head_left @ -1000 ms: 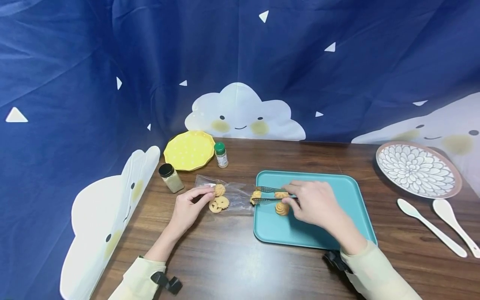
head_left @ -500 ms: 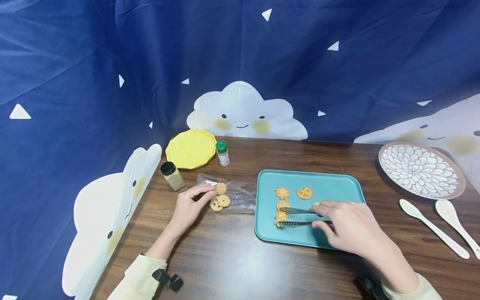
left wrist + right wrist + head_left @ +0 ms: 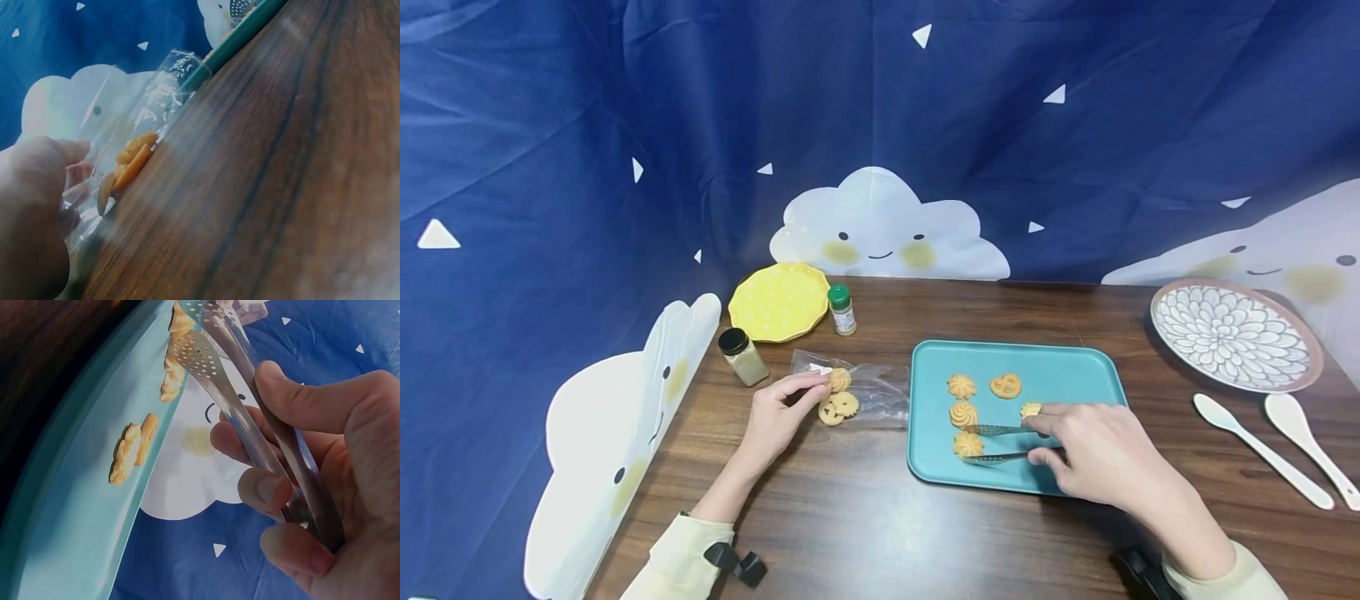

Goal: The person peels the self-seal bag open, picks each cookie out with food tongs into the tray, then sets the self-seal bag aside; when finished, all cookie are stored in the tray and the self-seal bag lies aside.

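Note:
My left hand [image 3: 786,414] pinches the left edge of a clear plastic bag [image 3: 880,392], which lies on the table with a few cookies [image 3: 844,404] inside. In the left wrist view those cookies [image 3: 131,162] show edge-on through the film. My right hand [image 3: 1097,446] grips perforated metal tongs [image 3: 256,434] over a teal tray [image 3: 1067,367]. The tong arms stand apart, their tips right at a star-shaped cookie [image 3: 967,444]. Above it in a column are a swirl cookie [image 3: 964,414] and another star cookie [image 3: 961,386]. A pretzel-shaped cookie [image 3: 1005,386] lies farther right; a pale cookie [image 3: 1031,409] is partly hidden by my right fingers.
At the back left are a yellow plate [image 3: 780,302], a green-capped shaker [image 3: 842,311] and a black-lidded jar [image 3: 743,357]. A petal-patterned plate [image 3: 1236,333] and two white spoons [image 3: 1262,450] lie right of the tray. A blue cloth [image 3: 880,100] hangs behind the table.
The right hand has carried a cookie in the tongs from the bag's mouth to the tray's lower left; the tong tips have now parted from it. The left hand keeps its place.

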A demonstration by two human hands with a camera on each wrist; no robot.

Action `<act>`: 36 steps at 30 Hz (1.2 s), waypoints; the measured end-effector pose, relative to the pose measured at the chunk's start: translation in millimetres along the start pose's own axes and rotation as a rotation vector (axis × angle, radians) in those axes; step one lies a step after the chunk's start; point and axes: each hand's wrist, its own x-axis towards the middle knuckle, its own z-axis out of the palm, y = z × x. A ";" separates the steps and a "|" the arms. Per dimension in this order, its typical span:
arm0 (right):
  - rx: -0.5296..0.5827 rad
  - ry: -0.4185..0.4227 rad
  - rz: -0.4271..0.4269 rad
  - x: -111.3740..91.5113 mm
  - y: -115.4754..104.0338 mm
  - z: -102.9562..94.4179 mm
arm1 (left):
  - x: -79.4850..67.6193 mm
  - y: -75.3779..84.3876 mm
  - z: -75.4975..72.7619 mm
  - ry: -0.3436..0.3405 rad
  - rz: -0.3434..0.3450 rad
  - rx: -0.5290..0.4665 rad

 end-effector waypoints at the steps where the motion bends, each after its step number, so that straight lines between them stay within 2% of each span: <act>1: 0.003 0.000 0.002 -0.1 0.1 0.1 | 0.2 -0.2 0.2 0.000 0.002 0.002; 12: 0.039 -0.012 0.023 -0.4 -0.4 -5.0 | -1.0 -3.3 -0.9 0.009 0.005 0.005; 16: 0.055 0.031 0.009 5.3 1.0 -8.4 | 1.1 -3.5 -1.6 0.011 0.026 0.008; 22: 0.040 0.122 -0.009 41.6 -5.7 1.3 | 0.0 -4.0 0.2 0.010 0.010 -0.010; 30: 0.016 0.050 -0.095 98.0 -44.8 29.6 | 0.4 -3.7 2.2 0.012 -0.011 -0.019; 36: 0.052 -0.025 -0.145 119.9 -75.6 48.4 | 0.5 -1.9 1.1 0.005 0.007 -0.019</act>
